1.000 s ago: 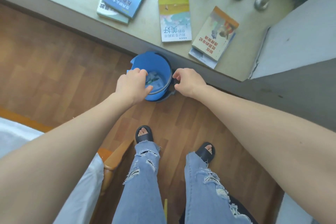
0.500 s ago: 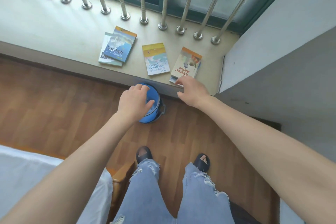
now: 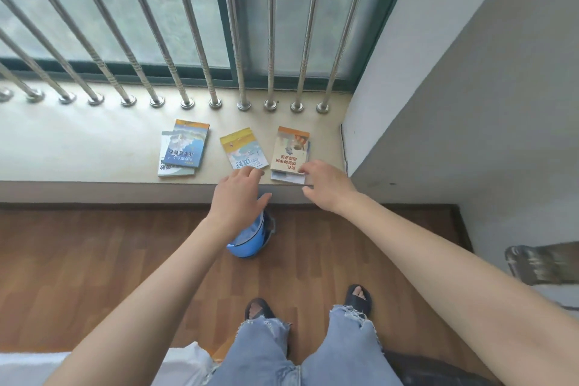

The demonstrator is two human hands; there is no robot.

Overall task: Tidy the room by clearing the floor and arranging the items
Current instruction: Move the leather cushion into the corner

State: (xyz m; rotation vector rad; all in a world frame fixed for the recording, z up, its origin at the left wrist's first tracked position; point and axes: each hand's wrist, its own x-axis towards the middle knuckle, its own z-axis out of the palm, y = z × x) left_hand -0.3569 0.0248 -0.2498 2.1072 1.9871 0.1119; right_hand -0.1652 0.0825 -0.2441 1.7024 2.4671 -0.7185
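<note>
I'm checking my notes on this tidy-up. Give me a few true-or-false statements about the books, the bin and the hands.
1. The blue bin stands on the wooden floor. True.
2. One book lies on the floor. False: the books all lie on the window sill.
3. The right hand touches the orange-topped book. True.
4. The left hand holds the bin. False: it reaches, fingers spread, at the yellow-topped book.

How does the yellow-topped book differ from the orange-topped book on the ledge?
The yellow-topped book lies alone; the orange-topped book lies on another book. The yellow one is turned askew; the orange one sits nearly square to the ledge. The left hand is at the yellow one, the right hand at the orange one. Both lie flat.
</note>
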